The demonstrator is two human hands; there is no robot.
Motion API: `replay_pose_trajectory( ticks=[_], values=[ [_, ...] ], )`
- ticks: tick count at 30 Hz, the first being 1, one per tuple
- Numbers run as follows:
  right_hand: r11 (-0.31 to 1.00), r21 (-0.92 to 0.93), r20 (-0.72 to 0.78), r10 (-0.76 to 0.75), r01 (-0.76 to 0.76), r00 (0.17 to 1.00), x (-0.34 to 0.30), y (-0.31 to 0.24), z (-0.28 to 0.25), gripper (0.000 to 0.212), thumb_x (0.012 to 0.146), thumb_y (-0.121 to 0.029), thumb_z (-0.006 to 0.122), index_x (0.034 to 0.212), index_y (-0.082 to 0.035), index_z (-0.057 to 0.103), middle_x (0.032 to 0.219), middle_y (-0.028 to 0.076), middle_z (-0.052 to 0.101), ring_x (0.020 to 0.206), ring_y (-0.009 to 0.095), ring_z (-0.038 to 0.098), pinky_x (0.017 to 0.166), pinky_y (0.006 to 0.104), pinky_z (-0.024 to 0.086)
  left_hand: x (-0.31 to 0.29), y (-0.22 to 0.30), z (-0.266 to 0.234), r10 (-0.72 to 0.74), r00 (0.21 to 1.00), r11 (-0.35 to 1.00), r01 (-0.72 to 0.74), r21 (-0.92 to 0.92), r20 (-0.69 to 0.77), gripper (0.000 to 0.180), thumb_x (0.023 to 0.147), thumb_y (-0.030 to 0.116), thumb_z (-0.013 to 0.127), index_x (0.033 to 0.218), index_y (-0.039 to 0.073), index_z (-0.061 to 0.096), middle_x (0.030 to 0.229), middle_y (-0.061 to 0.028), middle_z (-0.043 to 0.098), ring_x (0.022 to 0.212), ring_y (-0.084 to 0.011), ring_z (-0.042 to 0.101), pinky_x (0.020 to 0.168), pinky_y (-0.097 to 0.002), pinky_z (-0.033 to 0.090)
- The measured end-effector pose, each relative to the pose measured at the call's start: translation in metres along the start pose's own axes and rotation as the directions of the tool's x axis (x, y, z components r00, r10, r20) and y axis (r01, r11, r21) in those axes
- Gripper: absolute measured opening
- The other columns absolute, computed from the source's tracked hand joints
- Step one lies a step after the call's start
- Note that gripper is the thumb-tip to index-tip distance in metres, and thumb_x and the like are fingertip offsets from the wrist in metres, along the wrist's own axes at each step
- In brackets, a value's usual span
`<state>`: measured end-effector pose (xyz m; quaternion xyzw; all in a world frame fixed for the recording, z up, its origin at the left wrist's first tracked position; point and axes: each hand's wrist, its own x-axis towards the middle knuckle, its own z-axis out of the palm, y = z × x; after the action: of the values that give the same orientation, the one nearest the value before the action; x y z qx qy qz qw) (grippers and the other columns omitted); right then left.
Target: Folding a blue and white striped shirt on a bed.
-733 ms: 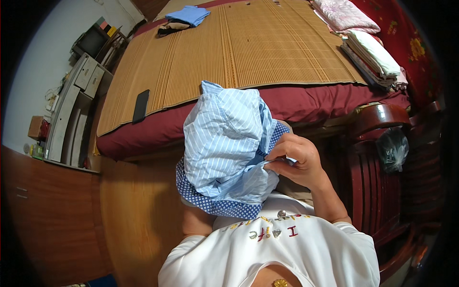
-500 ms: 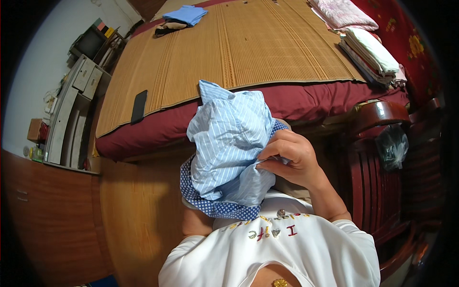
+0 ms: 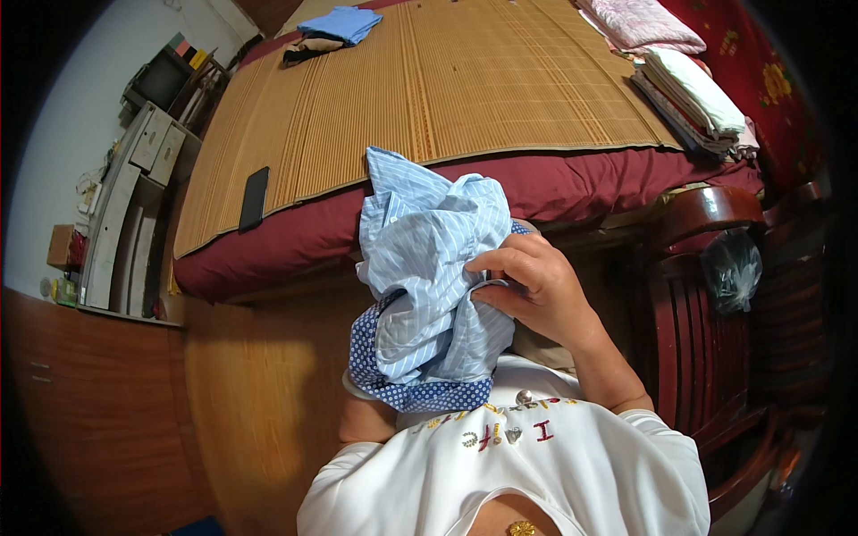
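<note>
A crumpled light blue shirt [image 3: 438,232] with white stripes is bunched over my lap, in front of the bed's edge. A dark blue patterned band of cloth [image 3: 429,395] runs along its lower left side, and a bit of the same pattern shows by my right wrist. My right hand [image 3: 527,281] pinches a fold of the shirt between thumb and fingers, on its right side. Of my left arm [image 3: 368,418] only the forearm shows; the hand is hidden beneath the shirt.
A woven mat [image 3: 357,116] covers the bed, with a black phone [image 3: 254,199] near its left edge. Folded blue clothes [image 3: 344,25] lie at the far left, folded white cloths [image 3: 693,94] at the right. A dark red wooden chair [image 3: 706,330] with a plastic bag [image 3: 733,268] stands right.
The shirt's folds have shifted, its upper left corner opening wider and a dark-edged opening showing on the left. My right hand has moved slightly left, still pinching cloth.
</note>
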<state>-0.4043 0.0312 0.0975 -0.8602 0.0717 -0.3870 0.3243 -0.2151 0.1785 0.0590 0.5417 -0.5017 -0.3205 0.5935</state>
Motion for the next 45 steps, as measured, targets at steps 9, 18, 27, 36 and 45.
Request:
replay_pose_trajectory(
  ticks=[9,18,27,36,45],
  values=[
    [0.993,0.046,0.13,-0.112,0.107,0.985,0.005,0.006,-0.009,0.025,0.069,-0.005,0.082,0.088,-0.009,0.066,0.084,0.003,0.06,0.077,0.022,0.059,0.071,0.034,0.043,-0.016,0.003,-0.006,-0.014,0.998,0.999,0.017,0.05,-0.059,0.041,0.097,0.017,0.058,0.131,-0.005,0.056,0.127,-0.0153,0.064,0.12,-0.0272,0.059,0.104,-0.043,0.045],
    [0.981,0.191,-0.315,0.087,-0.027,0.945,-0.004,0.017,-0.018,0.021,0.081,0.008,0.071,0.09,-0.001,0.055,0.081,0.004,0.052,0.071,0.012,0.051,0.064,0.0243,0.042,-0.017,-0.014,-0.034,-0.258,0.955,0.749,0.1,-0.655,-0.148,0.048,0.104,0.037,0.046,0.125,-0.004,0.058,0.125,-0.0172,0.064,0.115,-0.0234,0.06,0.096,-0.034,0.047],
    [0.999,0.054,-0.396,0.022,-0.001,0.918,0.011,0.018,-0.012,0.02,0.083,0.008,0.071,0.088,-0.001,0.054,0.078,0.003,0.05,0.065,0.009,0.049,0.059,0.0221,0.04,-0.038,0.045,0.013,-0.008,0.984,0.897,0.086,0.433,-0.179,0.068,0.077,0.018,0.08,0.137,0.005,0.051,0.078,-0.0091,0.062,0.064,-0.0141,0.062,0.061,-0.0291,0.049],
    [0.968,-0.169,-0.333,-0.234,0.186,0.913,0.069,0.003,-0.039,0.02,0.078,0.002,0.074,0.089,-0.003,0.058,0.077,0.01,0.055,0.063,0.023,0.055,0.058,0.0318,0.045,0.005,0.074,-0.041,0.131,0.967,0.979,-0.093,0.179,-0.216,0.06,0.09,-0.014,0.049,0.147,-0.005,0.034,0.119,-0.0134,0.062,0.108,-0.0146,0.06,0.097,-0.027,0.046],
    [0.796,-0.384,-0.397,-0.6,0.468,0.694,0.181,-0.077,-0.108,0.017,0.083,-0.012,0.074,0.09,-0.005,0.06,0.077,0.007,0.057,0.066,0.021,0.058,0.06,0.0324,0.047,0.135,0.267,-0.104,0.273,0.957,0.95,-0.284,-0.128,-0.096,0.036,0.097,-0.006,0.036,0.129,-0.006,0.053,0.118,-0.0132,0.065,0.1,-0.0199,0.067,0.088,-0.0321,0.056]
  ],
)
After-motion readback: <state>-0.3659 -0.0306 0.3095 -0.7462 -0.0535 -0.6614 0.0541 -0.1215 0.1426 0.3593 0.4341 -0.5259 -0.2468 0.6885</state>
